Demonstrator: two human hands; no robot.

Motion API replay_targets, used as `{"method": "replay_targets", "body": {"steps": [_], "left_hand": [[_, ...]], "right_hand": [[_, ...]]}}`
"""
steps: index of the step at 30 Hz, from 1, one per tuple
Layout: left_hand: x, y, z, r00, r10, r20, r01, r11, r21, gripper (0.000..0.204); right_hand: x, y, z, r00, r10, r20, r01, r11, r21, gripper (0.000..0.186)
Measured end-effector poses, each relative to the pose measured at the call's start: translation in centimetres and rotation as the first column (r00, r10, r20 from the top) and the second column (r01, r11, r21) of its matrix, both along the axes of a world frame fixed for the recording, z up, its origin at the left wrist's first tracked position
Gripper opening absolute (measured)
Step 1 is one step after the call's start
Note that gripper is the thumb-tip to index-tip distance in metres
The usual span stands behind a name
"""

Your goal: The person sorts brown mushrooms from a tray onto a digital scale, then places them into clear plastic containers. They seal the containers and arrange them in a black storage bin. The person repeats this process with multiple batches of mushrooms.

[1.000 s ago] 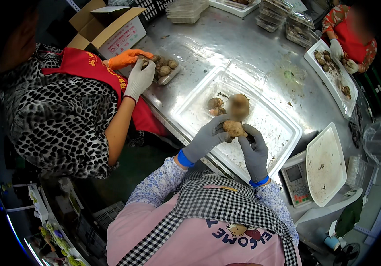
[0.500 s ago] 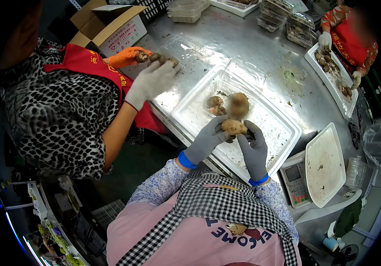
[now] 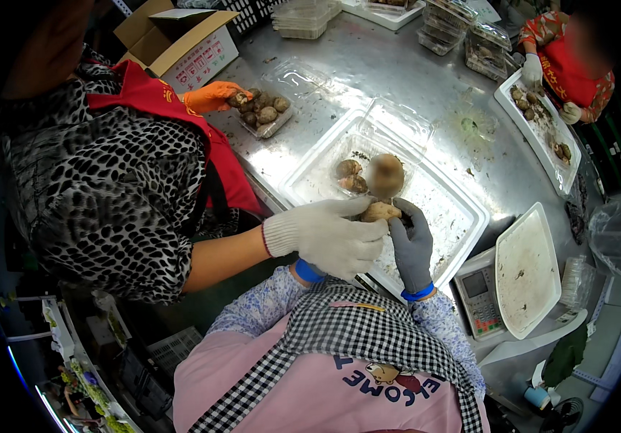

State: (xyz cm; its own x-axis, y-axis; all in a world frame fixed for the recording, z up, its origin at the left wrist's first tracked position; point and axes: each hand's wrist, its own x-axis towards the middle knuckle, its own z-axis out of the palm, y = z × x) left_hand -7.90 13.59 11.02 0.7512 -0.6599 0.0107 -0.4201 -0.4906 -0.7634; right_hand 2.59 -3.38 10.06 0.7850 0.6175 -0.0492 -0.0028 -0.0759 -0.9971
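Observation:
A pale brown, knobbly tuber (image 3: 380, 211), like a small taro, is held above the white tray (image 3: 462, 242). My right hand (image 3: 413, 249), gloved in grey, grips it at its right end. A co-worker's white-gloved hand (image 3: 332, 237) crosses over my left hand, and its fingertips reach the tuber's lower edge. Of my left arm the blue cuff (image 3: 309, 271) shows; the white glove hides most of my left hand's fingers. In a clear plastic box in the tray lie smaller brown tubers (image 3: 351, 175) with pinkish patches and one large round brown piece (image 3: 385, 175).
The co-worker's orange-gloved hand (image 3: 213, 97) is at a filled clear box (image 3: 271, 119). Right of the tray stand a scale (image 3: 480, 292) and its white pan (image 3: 531, 270). Stacked clear boxes (image 3: 491, 54) line the far side, near another worker's tray (image 3: 570, 169).
The co-worker's white-gloved hand has come from the filled box across to the tuber, covering my left hand. My right hand stays almost in place on the tuber.

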Motion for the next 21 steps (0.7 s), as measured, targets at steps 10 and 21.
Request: {"method": "replay_targets", "body": {"steps": [10, 21], "left_hand": [[0.2, 0.2, 5.1, 0.968, -0.235, -0.082, 0.228, 0.970, -0.085, 0.021], [-1.2, -2.0, 2.8, 0.920, 0.124, -0.372, -0.173, 0.979, -0.103, 0.023]], "right_hand": [[-1.0, 0.7, 0.7, 0.990, 0.031, -0.135, -0.034, 0.999, -0.026, 0.030], [-0.9, 1.4, -0.8, 0.989, 0.106, -0.103, -0.107, 0.994, -0.007, 0.033]]}}
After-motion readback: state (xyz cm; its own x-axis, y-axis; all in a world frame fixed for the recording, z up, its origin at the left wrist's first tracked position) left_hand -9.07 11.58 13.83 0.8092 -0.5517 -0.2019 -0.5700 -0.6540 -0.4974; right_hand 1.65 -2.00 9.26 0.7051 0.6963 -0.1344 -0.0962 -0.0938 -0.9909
